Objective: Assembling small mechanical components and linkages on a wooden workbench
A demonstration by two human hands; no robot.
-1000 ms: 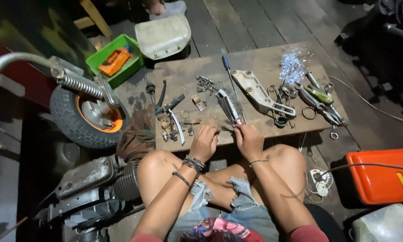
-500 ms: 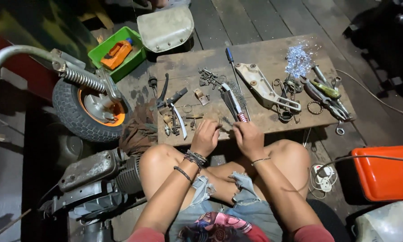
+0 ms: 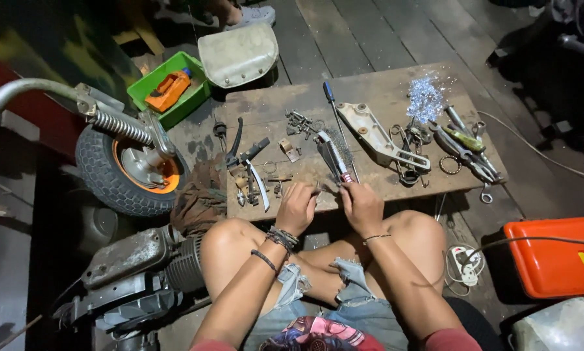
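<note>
Head view, I see my left hand (image 3: 296,207) and right hand (image 3: 361,205) at the near edge of one wooden board (image 3: 370,97), fingers pinched together on a small part too tiny to identify, one wheel (image 3: 126,170) left, one green tray (image 3: 168,88) far left, one orange case (image 3: 555,257) right

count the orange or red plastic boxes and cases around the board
2. One small orange case lies inside the green tray at the upper left, beside the wheel. One large orange box sits on the floor at the right edge. Others may be hidden in the dark corners.
</note>
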